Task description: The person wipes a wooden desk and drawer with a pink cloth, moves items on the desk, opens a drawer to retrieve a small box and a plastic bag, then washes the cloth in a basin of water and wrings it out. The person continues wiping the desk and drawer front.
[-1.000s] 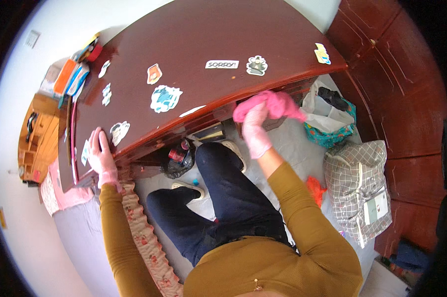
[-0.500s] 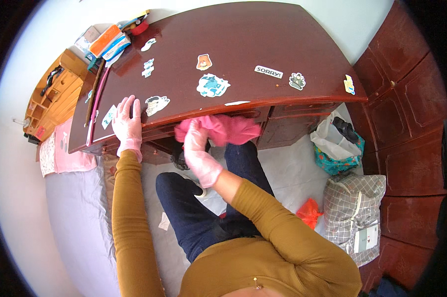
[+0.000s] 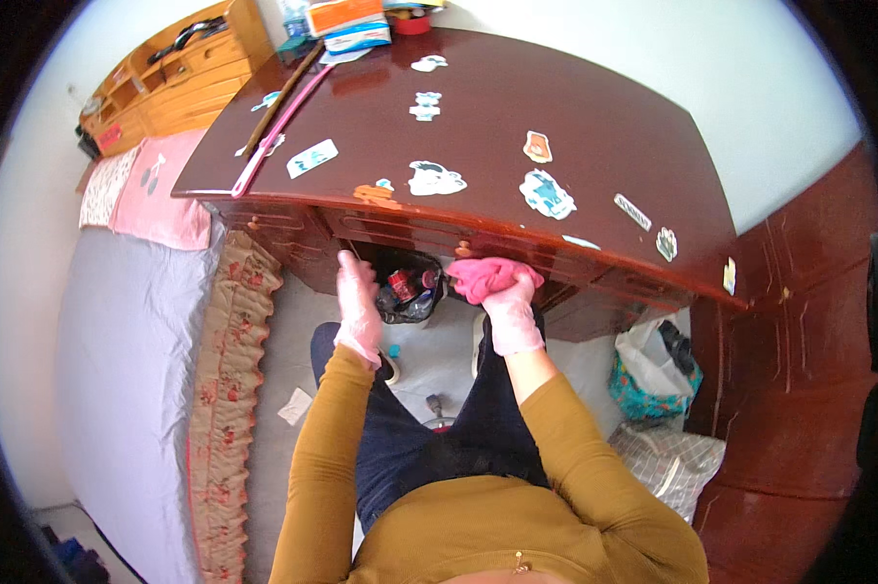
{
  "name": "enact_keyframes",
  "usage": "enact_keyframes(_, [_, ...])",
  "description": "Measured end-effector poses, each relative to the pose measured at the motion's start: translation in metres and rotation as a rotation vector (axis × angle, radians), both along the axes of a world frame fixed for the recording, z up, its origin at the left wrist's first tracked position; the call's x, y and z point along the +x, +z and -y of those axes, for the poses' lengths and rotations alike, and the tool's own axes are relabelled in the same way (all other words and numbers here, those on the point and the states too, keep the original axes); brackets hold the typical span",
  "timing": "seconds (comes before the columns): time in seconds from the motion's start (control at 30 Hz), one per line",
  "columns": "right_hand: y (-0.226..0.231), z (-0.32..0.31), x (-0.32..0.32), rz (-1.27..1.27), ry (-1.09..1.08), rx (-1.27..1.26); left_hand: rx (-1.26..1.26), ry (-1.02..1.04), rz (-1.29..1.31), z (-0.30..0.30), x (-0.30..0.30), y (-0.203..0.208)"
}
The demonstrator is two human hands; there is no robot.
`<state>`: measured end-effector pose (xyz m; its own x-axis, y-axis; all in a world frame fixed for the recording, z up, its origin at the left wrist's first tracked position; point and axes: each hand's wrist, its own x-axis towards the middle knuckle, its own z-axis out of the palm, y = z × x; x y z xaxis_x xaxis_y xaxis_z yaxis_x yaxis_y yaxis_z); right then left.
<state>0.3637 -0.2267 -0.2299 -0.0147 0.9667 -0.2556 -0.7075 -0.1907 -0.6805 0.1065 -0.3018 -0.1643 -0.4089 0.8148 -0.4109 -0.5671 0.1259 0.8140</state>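
Note:
My right hand (image 3: pixel 515 316), in a thin clear glove, grips a bunched pink cloth (image 3: pixel 487 279) at the front of the dark red desk (image 3: pixel 400 127), just below the rim of its top. To its left, my left hand (image 3: pixel 358 304), gloved the same way, is held up before the desk front with fingers stretched out and nothing in them. Between the two hands, under the desk, stands a bin lined with a black bag (image 3: pixel 397 313), with bottles and a red can inside. Stickers dot the desktop.
A bed (image 3: pixel 132 321) with a pink pillow (image 3: pixel 171 190) runs along the left. Two long sticks (image 3: pixel 281 129) and tissue packs (image 3: pixel 356 34) lie on the desk. Bags (image 3: pixel 653 384) stand at right by the wardrobe (image 3: pixel 799 360). White paper (image 3: pixel 295 406) lies on the floor.
My left hand has come off the desktop and down before its front. My right hand has moved right with the pink cloth. The view has swung left, showing more bed and the bin.

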Motion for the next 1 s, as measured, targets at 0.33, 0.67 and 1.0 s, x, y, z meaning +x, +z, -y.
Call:
enact_keyframes(0.33, [0.013, 0.017, 0.032, -0.371, -0.061, -0.325, 0.171, -0.035, 0.621, -0.061, 0.047, -0.025])
enact_keyframes(0.67, [0.028, 0.057, 0.047, -0.195, 0.034, -0.331, 0.159, -0.011, 0.459, -0.033, 0.062, -0.038])
enact_keyframes(1.0, [0.158, 0.19, 0.094, 0.273, 0.382, -0.021, 0.105, 0.046, 0.461, 0.055, 0.054, -0.047])
